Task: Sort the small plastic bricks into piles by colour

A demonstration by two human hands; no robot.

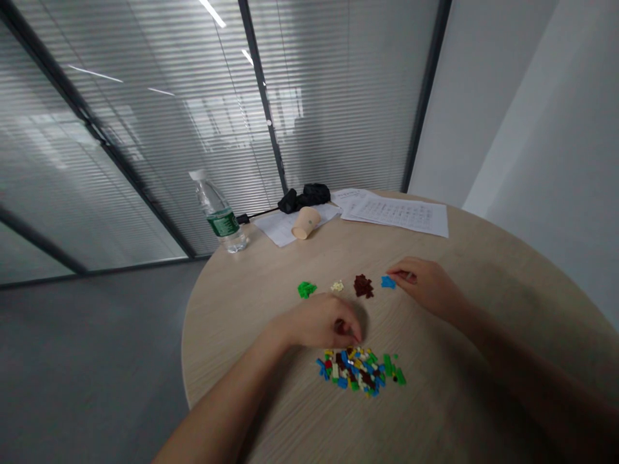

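A mixed pile of small toy bricks [353, 372] in several colours lies on the round wooden table [232, 303]. My left hand [326, 322] hovers at the pile's far edge, fingers curled and tips pressed together; whatever they may hold is too small to see. Farther back, sorted heaps form a row: green bricks [306, 289], cream bricks [337, 285], dark brown bricks [363, 286] and blue bricks [387, 281]. At the blue heap's right side, my right hand [425, 283] is closed in a pinch, its fingertips touching or just above the blue pieces.
A water bottle [223, 219] with a green label stands near the far left edge. A paper cup [305, 223] lies on its side on a sheet. Printed papers [396, 214] and a black folded object, maybe an umbrella [309, 197], are at the back, before a glass partition with blinds [338, 96].
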